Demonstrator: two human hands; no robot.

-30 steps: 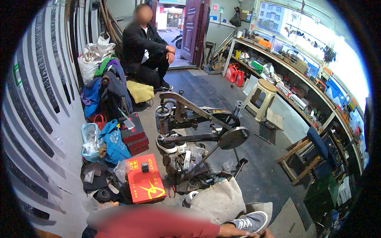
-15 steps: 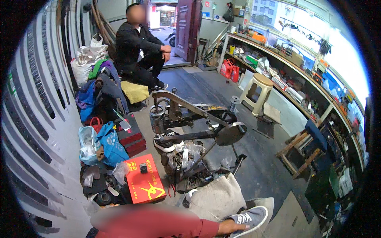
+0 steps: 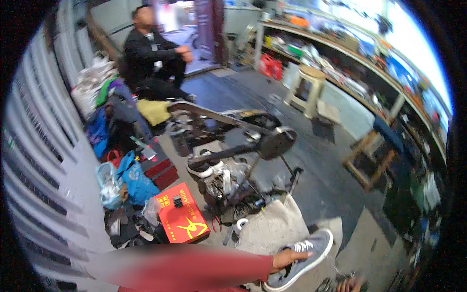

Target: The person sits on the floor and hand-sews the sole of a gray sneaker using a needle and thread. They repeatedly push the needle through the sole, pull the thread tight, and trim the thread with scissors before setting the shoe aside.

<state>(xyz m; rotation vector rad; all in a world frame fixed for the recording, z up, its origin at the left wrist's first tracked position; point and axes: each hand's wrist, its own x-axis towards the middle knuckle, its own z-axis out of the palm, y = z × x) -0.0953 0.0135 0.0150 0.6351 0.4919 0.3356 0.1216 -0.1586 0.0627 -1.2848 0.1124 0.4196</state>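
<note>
A grey shoe (image 3: 315, 248) with white laces and a white sole lies at the lower right, its toe pointing up and to the right. My left hand (image 3: 288, 258), coming out of a red sleeve, is closed on the shoe at its opening, thumb over the tongue; some fingers are hidden inside. At the bottom edge, to the right of the shoe, part of my right hand (image 3: 351, 283) shows, blurred, with its fingers curled. A thin pale thread (image 3: 336, 267) runs from beside the sole toward it. Beneath the shoe is a beige cloth (image 3: 275, 226).
A black shoe-repair machine (image 3: 233, 141) stands ahead, a black-and-white shoe (image 3: 204, 169) beneath its arm. An orange-red box (image 3: 182, 219) and blue bag (image 3: 134, 177) lie left. A person (image 3: 155, 56) sits near the door. Right are a plastic stool (image 3: 306, 90) and wooden chair (image 3: 372, 155).
My left hand and the grey shoe have shifted up and to the right in the picture. Fingers of my right hand have come into view at the bottom. The whole view has tilted.
</note>
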